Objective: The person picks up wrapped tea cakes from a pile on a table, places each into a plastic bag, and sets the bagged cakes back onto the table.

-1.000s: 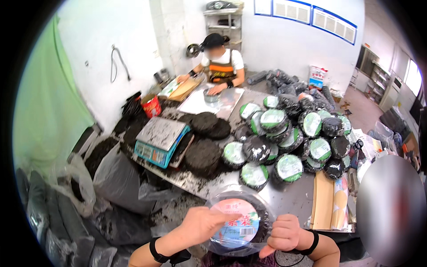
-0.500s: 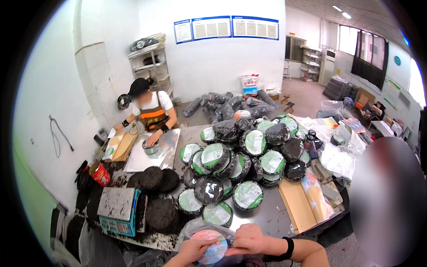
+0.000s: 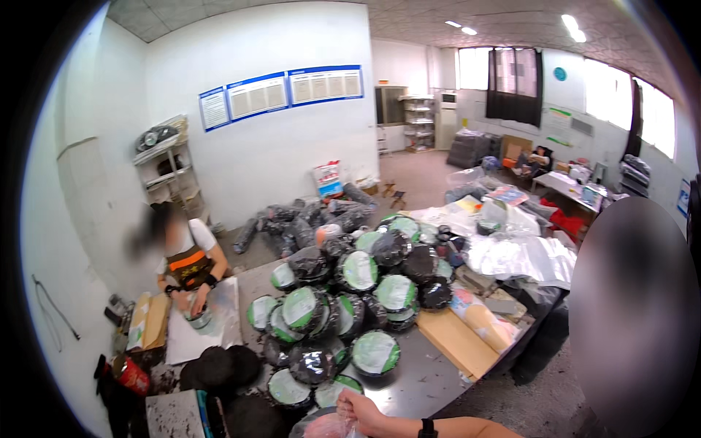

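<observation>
At the lower edge, my right hand (image 3: pixel 359 413) is closed in a pinch on the clear plastic bag (image 3: pixel 299 431). Something round and pinkish, likely a printed paper disc, shows blurred through the plastic. My left hand is out of the picture. Just beyond my right hand lie several round black cakes wrapped in plastic with green-and-white labels; the nearest is a wrapped cake (image 3: pixel 337 392), and another wrapped cake (image 3: pixel 375 353) stands a little farther off. They are part of a heap on the metal table (image 3: pixel 431 365).
Dark bare cakes (image 3: pixel 219 367) lie at left beside a scale (image 3: pixel 175 416) and a red can (image 3: pixel 133 378). Across the table a co-worker (image 3: pixel 188 255) handles a round metal mould (image 3: pixel 197 319). To the right are brown paper sheets (image 3: pixel 456 339) and silvery sheeting (image 3: pixel 522 259).
My view has swung to the right and up. My left hand, seen before on the pink-and-blue disc, has left the picture. The co-worker now has both hands by the mould.
</observation>
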Tool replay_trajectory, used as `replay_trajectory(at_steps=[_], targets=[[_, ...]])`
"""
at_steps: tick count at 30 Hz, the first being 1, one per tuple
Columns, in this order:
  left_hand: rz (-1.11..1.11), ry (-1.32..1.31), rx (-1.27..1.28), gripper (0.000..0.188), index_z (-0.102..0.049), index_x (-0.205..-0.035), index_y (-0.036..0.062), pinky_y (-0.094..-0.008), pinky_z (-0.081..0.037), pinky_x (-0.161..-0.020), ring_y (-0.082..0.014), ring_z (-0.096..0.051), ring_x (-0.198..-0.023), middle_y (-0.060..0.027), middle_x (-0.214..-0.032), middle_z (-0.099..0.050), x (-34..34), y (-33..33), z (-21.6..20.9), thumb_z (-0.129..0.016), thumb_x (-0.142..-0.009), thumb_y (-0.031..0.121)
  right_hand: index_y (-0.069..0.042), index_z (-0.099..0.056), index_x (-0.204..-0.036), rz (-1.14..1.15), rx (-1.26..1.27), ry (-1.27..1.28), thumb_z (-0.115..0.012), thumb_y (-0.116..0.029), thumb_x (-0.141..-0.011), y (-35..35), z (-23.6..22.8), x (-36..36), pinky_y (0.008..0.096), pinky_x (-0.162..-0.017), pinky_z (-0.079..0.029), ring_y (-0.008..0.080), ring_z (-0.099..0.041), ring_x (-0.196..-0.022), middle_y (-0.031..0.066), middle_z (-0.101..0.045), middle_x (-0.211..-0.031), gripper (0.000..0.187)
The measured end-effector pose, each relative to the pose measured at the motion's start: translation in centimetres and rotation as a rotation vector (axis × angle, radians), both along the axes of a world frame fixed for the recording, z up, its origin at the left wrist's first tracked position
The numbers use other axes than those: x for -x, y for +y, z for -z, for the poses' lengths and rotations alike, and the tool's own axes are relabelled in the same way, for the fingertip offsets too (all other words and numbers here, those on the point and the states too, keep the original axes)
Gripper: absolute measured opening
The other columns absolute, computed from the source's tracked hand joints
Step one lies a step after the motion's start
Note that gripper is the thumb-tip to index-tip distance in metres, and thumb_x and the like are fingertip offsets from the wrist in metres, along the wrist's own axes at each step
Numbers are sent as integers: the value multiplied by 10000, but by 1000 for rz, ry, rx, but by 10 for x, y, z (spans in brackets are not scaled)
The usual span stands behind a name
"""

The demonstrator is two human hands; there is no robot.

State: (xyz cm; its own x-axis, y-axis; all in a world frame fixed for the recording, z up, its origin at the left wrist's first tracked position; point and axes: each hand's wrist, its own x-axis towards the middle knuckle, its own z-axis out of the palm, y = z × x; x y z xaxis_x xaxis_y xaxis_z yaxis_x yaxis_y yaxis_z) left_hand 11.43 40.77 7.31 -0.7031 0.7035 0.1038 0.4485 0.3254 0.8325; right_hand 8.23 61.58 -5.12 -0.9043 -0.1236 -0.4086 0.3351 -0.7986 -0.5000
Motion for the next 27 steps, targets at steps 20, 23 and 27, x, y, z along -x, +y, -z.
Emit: replay_trajectory(at_steps=[20, 23, 27], targets=[[-258, -34, -133, 331, -567, -829, 29, -392, -379, -609, -245, -476, -648, -101, -731, -524, 16, 10, 15, -395, -984, 265, -146, -531, -840, 156, -85, -87, -447, -324, -977, -22, -114, -28, 234, -461, -272, 83, -347, -514, -57, -407, -622, 240], [-433, -33, -177, 347, -569, -806, 57, -383, -380, -590, -241, -472, -619, -83, -708, -532, 32, 5, 65, -396, -985, 298, -43, -480, -1210, -37, -466, 497, -581, -415, -883, 12, -112, -42, 336, -892, -393, 205, -490, -1059, 94, -520, -1129, 505], [-452, -306, -227, 335, -532, -728, 63, -316, -371, -526, -136, -483, -583, -37, -649, -536, 16, 5, 11, -417, -971, 264, -65, -332, -1403, -460, -1477, 1097, -633, -410, -825, 30, -123, -48, 502, -1127, -148, 345, -249, -1371, 189, -296, -1462, 737]])
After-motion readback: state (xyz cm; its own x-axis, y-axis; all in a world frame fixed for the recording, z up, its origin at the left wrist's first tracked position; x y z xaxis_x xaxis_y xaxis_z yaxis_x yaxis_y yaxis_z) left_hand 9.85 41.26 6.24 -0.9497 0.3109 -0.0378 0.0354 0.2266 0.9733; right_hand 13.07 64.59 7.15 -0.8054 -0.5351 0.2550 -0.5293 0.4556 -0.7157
